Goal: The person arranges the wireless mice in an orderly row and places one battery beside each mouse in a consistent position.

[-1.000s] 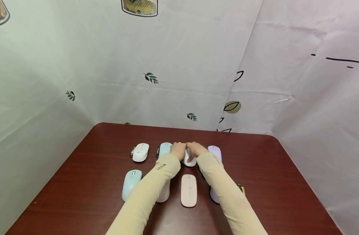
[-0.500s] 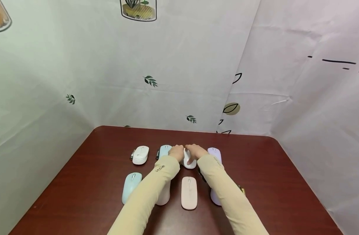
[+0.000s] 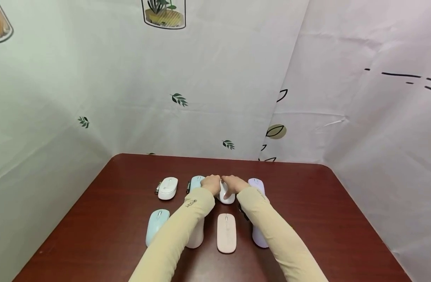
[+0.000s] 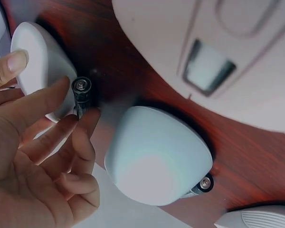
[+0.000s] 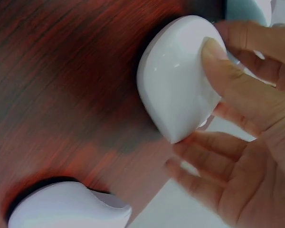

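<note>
A white computer mouse point(image 3: 227, 198) lies on the table between my hands, in the back row. My right hand point(image 3: 234, 184) holds it, the thumb pressed on its top and the other fingers around its far side, as the right wrist view shows. My left hand point(image 3: 211, 185) is just left of that mouse. In the left wrist view its thumb and a finger pinch a small dark battery point(image 4: 82, 94) close against the white mouse's side. In the head view this battery is hidden.
Around the hands lie another white mouse point(image 3: 167, 188), light blue mice point(image 3: 157, 225), a pink mouse point(image 3: 226, 234) and lilac mice point(image 3: 259, 237). Batteries point(image 3: 188, 187) rest beside some of them. The sleeves partly cover several mice. A cloth backdrop point(image 3: 215, 78) rises behind the table.
The head view has tilted slightly, so the scene sits lower. My left hand has drawn a little away from the right hand. The right hand still holds the white mouse.
</note>
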`<act>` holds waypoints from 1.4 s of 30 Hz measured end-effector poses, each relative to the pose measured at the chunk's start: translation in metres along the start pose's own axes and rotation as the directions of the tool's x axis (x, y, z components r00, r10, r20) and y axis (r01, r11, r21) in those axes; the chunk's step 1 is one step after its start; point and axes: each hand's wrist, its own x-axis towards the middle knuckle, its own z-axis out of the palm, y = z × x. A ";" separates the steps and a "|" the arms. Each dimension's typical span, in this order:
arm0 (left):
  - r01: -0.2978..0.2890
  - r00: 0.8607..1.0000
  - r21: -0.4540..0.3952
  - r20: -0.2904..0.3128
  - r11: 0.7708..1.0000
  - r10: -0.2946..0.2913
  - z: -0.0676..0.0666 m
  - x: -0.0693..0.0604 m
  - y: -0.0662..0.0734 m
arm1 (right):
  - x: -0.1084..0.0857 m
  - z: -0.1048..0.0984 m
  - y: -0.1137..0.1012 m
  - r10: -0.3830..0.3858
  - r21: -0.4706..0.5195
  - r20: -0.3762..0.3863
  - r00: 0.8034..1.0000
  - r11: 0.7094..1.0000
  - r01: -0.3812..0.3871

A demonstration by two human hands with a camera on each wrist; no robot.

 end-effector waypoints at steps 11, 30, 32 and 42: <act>-0.039 0.999 0.052 -0.021 0.998 0.040 -0.008 -0.001 -0.009 | -0.023 -0.022 0.001 0.009 -0.030 0.082 0.997 1.000 -0.007; -0.257 0.955 0.021 -0.146 0.966 0.257 -0.028 -0.012 0.010 | -0.062 -0.054 0.075 -0.117 0.202 -0.098 0.988 0.970 0.135; -0.292 0.943 0.022 -0.159 0.956 0.292 -0.028 -0.016 0.018 | -0.063 -0.053 0.083 -0.111 0.202 -0.117 0.987 0.970 0.133; -0.520 0.820 0.109 -0.215 0.847 0.530 -0.018 -0.048 0.061 | -0.071 -0.032 0.137 -0.120 0.173 -0.208 0.971 0.972 0.157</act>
